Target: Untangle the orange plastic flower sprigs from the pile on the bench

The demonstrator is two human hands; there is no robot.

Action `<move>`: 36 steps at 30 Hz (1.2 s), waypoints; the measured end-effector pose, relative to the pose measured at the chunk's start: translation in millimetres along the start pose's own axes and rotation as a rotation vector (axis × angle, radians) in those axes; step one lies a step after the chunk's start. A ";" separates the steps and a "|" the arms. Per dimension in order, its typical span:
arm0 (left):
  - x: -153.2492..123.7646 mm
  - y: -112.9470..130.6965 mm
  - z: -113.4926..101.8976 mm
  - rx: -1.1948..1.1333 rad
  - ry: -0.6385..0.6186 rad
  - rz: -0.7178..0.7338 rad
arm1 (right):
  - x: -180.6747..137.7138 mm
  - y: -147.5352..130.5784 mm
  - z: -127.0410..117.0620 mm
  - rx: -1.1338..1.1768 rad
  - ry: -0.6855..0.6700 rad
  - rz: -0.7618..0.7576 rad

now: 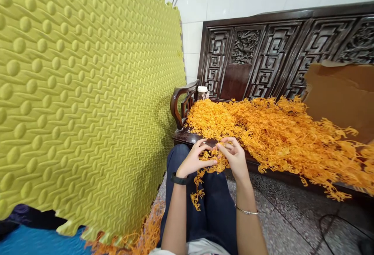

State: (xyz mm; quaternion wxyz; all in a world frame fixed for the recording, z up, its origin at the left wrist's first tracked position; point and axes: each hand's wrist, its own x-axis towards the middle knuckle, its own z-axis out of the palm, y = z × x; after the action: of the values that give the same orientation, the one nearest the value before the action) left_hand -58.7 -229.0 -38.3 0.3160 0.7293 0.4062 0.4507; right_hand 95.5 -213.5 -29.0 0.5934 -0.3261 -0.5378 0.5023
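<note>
Above my lap, both hands work on a small bunch of orange artificial flower sprigs. My left hand curls round its left side, with the thumb along the lower edge and the fingers bent above. My right hand pinches the bunch from the right, between thumb and forefinger. A strand of the sprigs dangles between my knees. Exactly where the fingertips meet is partly hidden by the orange bits. Just beyond my hands, a big heap of the same orange sprigs covers the bench seat.
The dark carved wooden bench has a curved armrest beside a lidded cup. Brown cardboard leans at the right. A yellow-green foam mat stands upright on my left, with more orange sprigs at its foot. A cable lies on the floor.
</note>
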 end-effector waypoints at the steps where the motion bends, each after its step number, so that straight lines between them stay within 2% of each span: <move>1: -0.2 2.7 -0.9 -0.008 0.024 -0.008 | 0.6 0.0 -0.3 0.011 -0.032 0.018; 6: 2.1 14.5 2.4 -0.118 0.084 -0.092 | 3.0 2.0 0.1 -0.055 -0.188 0.030; 9: 9.0 4.2 11.0 -0.177 0.152 -0.157 | 7.1 8.1 0.1 -0.141 -0.204 -0.009; 11: 14.0 -9.1 16.8 -0.286 0.141 -0.206 | 11.6 15.1 -1.3 -0.204 -0.186 -0.021; 13: 18.0 -21.9 21.2 -0.410 0.070 -0.281 | 17.1 24.1 -3.6 -0.267 -0.118 -0.050; 16: 22.7 -32.5 26.4 -0.510 -0.018 -0.371 | 24.3 39.3 -7.4 -0.296 0.069 -0.129; 21: 33.3 -33.0 44.4 -0.542 -0.084 -0.364 | 28.3 57.5 -14.2 -0.069 0.351 -0.121; 24: 41.9 -30.3 57.5 -0.594 -0.130 -0.357 | 26.3 54.8 -20.2 0.034 0.462 -0.094; 27: 48.5 -24.1 60.7 -0.689 -0.179 -0.352 | 21.6 40.7 -18.8 0.113 0.551 -0.064; 31: 49.8 -14.3 46.0 -0.757 -0.233 -0.304 | 15.2 15.6 3.0 0.150 0.610 -0.089; 33: 47.4 -12.3 36.7 -0.781 -0.220 -0.284 | 15.8 6.6 16.2 0.151 0.573 -0.111; 36: 42.8 -13.3 27.7 -0.797 -0.133 -0.315 | 23.9 0.7 28.4 0.164 0.472 -0.118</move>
State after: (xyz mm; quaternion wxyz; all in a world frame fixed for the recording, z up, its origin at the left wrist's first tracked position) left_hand -26.1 -187.9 -43.1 0.6634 0.5067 0.2857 0.4708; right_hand 65.9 -195.1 -16.2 0.7554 -0.3530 -0.3598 0.4187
